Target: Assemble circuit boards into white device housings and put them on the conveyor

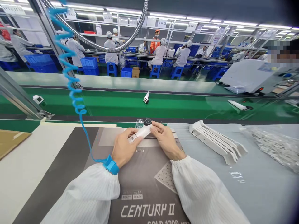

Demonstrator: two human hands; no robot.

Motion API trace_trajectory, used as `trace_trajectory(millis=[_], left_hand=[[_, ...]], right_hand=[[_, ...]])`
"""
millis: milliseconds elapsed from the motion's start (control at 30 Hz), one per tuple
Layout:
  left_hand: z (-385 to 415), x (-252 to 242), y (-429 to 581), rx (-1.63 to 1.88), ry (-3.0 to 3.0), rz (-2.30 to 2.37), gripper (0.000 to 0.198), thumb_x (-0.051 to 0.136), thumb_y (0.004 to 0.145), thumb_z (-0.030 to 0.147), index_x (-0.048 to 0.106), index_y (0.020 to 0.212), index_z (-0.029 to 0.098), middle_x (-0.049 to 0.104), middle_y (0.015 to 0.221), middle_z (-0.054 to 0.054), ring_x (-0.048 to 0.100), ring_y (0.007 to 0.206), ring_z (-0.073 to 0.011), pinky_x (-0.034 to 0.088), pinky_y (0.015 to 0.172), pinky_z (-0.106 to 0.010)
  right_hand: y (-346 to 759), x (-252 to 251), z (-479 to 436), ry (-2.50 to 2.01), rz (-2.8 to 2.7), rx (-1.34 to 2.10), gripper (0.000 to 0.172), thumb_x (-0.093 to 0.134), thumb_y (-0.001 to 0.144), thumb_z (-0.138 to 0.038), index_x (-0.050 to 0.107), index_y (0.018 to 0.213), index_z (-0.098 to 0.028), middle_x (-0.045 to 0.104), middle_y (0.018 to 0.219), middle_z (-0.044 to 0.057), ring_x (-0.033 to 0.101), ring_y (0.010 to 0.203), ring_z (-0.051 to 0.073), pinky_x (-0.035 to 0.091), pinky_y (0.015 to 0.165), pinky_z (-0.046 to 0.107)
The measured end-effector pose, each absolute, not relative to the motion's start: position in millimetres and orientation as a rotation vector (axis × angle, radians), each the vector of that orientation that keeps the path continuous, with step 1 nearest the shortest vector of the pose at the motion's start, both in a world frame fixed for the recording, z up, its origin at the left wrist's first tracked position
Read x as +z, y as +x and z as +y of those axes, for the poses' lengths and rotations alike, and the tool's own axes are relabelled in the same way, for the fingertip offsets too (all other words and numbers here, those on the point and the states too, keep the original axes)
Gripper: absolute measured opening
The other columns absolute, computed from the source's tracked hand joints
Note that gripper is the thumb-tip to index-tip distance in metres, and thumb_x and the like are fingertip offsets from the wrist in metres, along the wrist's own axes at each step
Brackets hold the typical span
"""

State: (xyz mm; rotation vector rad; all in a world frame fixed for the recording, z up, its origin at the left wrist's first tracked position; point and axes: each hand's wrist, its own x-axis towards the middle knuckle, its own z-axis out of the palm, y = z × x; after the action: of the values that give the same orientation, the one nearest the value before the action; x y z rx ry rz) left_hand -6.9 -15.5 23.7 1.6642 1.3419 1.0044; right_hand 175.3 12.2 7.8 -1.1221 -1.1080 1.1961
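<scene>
A white handheld device with a black end (pixel 143 131) is held between my two hands, tilted up to the right above a dark printed cardboard sheet (pixel 144 174). My left hand (pixel 123 146) grips its lower white part, with the thumb along the near side. At the black end, my right hand (pixel 166 140) closes thumb and fingers on the device. A blue wrist strap (pixel 111 165) with a coiled cord (pixel 70 62) circles my left wrist. Just behind the device lies a small clear plastic piece (pixel 139 123).
Several white plastic shells (pixel 216 140) lie side by side to the right, near a clear bag of small parts (pixel 275 144). Beyond the table edge, a green conveyor belt (pixel 112 101) carries separate white devices (pixel 146 97). A metal hose (pixel 109 49) hangs above. Co-workers sit farther back.
</scene>
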Motion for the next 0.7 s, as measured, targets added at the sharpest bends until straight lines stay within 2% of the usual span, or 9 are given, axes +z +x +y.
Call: trace_trajectory(millis=[167,233,267,333,400,433,533,633,700], left_hand=[[-26.7,21.4,9.2,0.964,1.949,1.321,0.033,0.038,0.100,0.033,0.056,0.125,0.020,0.066,0.122,-0.009,0.062,0.112,-0.0236,0.046,0.094,-0.036],[-33.1,23.5,16.5,0.746,2.097,1.377,0.040,0.035,0.101,0.039,0.052,0.131,0.019,0.067,0.120,-0.014,0.065,0.106,-0.0290,0.048,0.087,-0.039],[-35.8,25.4,19.3,0.603,2.164,1.402,0.045,0.036,0.099,0.044,0.051,0.133,0.017,0.068,0.116,-0.016,0.067,0.100,-0.0323,0.049,0.082,-0.041],[-39.0,29.5,22.0,0.355,2.262,1.412,0.056,0.040,0.095,0.056,0.051,0.132,0.015,0.072,0.102,-0.018,0.069,0.087,-0.0370,0.049,0.073,-0.043],[-37.9,32.5,20.1,0.256,2.323,1.397,0.061,0.038,0.093,0.062,0.055,0.126,0.014,0.073,0.092,-0.018,0.069,0.081,-0.0386,0.048,0.069,-0.043],[-35.9,33.1,17.5,0.247,2.338,1.408,0.061,0.035,0.094,0.064,0.058,0.121,0.014,0.072,0.090,-0.018,0.069,0.081,-0.0386,0.048,0.069,-0.043],[-28.0,32.1,5.7,0.300,2.307,1.560,0.058,0.033,0.094,0.064,0.062,0.109,0.016,0.073,0.087,-0.016,0.069,0.082,-0.0369,0.048,0.070,-0.043],[-24.6,29.3,-1.9,0.670,2.250,1.661,0.048,0.046,0.093,0.058,0.056,0.122,0.021,0.071,0.107,-0.012,0.067,0.100,-0.0319,0.049,0.081,-0.042],[-26.3,27.2,-0.1,0.975,2.262,1.597,0.048,0.054,0.092,0.051,0.050,0.131,0.024,0.066,0.124,-0.009,0.062,0.112,-0.0274,0.047,0.092,-0.040]], right_hand=[[149.7,8.3,1.9,-0.901,-0.729,1.393,0.048,0.056,0.084,-0.067,0.066,0.095,-0.022,0.072,0.100,0.007,0.066,0.096,0.024,0.052,0.090,0.040],[143.8,10.8,-1.7,-0.841,-0.527,1.528,0.050,0.044,0.087,-0.070,0.062,0.085,-0.023,0.070,0.081,0.006,0.065,0.084,0.023,0.054,0.082,0.041],[143.2,12.1,-3.1,-0.833,-0.460,1.575,0.050,0.041,0.088,-0.070,0.059,0.078,-0.024,0.063,0.066,0.003,0.063,0.073,0.023,0.054,0.077,0.041],[146.3,15.2,-5.2,-0.842,-0.414,1.610,0.051,0.036,0.087,-0.071,0.049,0.067,-0.026,0.040,0.045,-0.002,0.051,0.054,0.021,0.052,0.066,0.039],[152.2,19.2,-6.5,-0.846,-0.436,1.620,0.053,0.033,0.086,-0.073,0.044,0.063,-0.026,0.026,0.042,-0.005,0.043,0.047,0.020,0.049,0.060,0.038],[154.8,21.6,-7.1,-0.836,-0.457,1.637,0.053,0.033,0.086,-0.073,0.045,0.064,-0.026,0.028,0.043,-0.005,0.044,0.049,0.020,0.049,0.061,0.038],[156.5,28.1,-9.6,-0.752,-0.540,1.751,0.048,0.039,0.090,-0.067,0.056,0.077,-0.024,0.054,0.061,0.001,0.060,0.071,0.022,0.052,0.075,0.039],[146.9,29.7,-14.4,-0.635,-0.617,1.825,0.035,0.048,0.093,-0.055,0.061,0.093,-0.022,0.068,0.092,0.005,0.063,0.098,0.022,0.050,0.092,0.037],[136.8,27.0,-18.6,-0.612,-0.613,1.814,0.027,0.055,0.093,-0.047,0.062,0.095,-0.021,0.069,0.099,0.005,0.062,0.105,0.020,0.048,0.098,0.036]])
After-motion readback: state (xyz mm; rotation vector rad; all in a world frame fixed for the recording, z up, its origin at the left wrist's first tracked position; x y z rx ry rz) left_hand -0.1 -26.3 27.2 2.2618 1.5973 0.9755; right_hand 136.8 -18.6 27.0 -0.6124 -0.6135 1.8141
